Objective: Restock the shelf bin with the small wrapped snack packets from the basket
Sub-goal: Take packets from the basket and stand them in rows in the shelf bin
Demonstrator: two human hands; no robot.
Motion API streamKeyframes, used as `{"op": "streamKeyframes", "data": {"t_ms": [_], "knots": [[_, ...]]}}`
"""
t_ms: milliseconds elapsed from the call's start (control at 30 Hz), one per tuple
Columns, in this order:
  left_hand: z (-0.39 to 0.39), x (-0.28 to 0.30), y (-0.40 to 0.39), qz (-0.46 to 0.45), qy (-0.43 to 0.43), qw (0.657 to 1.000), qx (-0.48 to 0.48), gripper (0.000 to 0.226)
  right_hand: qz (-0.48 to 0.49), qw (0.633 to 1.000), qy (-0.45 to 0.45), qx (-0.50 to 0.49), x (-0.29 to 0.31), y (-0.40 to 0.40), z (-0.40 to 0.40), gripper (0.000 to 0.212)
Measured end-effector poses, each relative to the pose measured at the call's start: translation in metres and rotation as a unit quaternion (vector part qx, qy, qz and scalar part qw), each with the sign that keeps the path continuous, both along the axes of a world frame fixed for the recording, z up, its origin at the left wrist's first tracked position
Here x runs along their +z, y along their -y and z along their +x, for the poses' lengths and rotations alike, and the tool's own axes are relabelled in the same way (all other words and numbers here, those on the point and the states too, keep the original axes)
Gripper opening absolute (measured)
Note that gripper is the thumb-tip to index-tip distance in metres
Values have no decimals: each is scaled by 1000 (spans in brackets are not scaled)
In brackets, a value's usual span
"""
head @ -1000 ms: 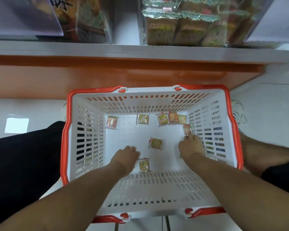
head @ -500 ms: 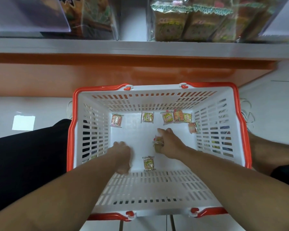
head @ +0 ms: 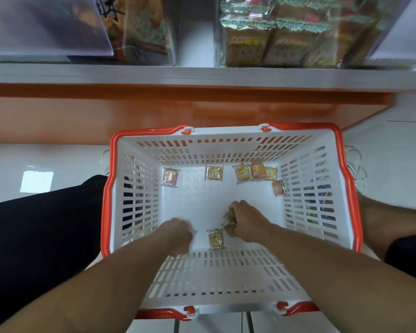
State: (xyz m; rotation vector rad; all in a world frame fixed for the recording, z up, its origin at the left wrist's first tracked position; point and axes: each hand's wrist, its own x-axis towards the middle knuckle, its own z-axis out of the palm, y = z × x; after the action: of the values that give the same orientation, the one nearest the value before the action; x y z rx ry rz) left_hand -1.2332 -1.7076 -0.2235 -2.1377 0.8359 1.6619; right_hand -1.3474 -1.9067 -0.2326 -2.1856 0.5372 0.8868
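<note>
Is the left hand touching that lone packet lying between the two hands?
Apart. The head view shows bare white basket floor between the left hand and the packet.

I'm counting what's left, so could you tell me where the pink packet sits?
The pink packet lies alone in the basket's far left corner, left of a green packet.

Little can be read. A large snack bag (head: 120, 25) on the upper shelf (head: 202, 73) carries bold black brush-style characters at its top left corner, cut off by the frame edge and too blurred to make out. The small wrapped packets (head: 214, 173) in the basket (head: 226, 140) bear printed designs, but their lettering is too small to read.
</note>
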Motion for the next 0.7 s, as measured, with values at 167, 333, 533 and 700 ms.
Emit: {"op": "streamKeyframes", "data": {"t_ms": [167,333,533,700], "knots": [[-1,25,10,10,-31,998,46,27,34,999,-7,-4,36,11,22,32],[27,77,35,-97,-63,966,230,24,14,987,-55,150,146,32,76,44],[81,227,92,-356,-134,842,384,29,-114,966,22,232,330,59,109,55],[93,340,102,-491,-205,744,404,46,33,981,190,19,427,91,99,58]]}}
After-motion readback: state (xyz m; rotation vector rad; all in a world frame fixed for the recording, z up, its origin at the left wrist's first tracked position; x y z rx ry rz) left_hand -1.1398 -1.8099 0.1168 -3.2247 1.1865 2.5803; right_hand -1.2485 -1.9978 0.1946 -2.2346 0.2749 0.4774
